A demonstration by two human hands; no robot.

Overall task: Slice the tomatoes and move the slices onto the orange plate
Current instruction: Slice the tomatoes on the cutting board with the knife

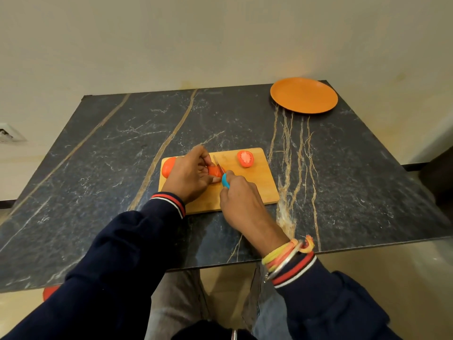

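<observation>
A wooden cutting board (255,190) lies on the dark marble table. My left hand (188,175) grips a tomato piece (214,171) on the board, fingers curled over it. My right hand (241,200) holds a knife by its blue handle (225,181), and the blade (218,164) rests against the right side of that piece. A cut tomato half (245,158) lies face up near the board's far right. A whole tomato (168,166) sits at the board's left end, partly hidden by my left hand. The orange plate (304,94) stands bare at the table's far right corner.
The dark marble table (110,155) runs up to a cream wall at the back. A wall socket (9,135) shows at the left. Below the table's front edge are my legs and a red object (50,292) on the floor.
</observation>
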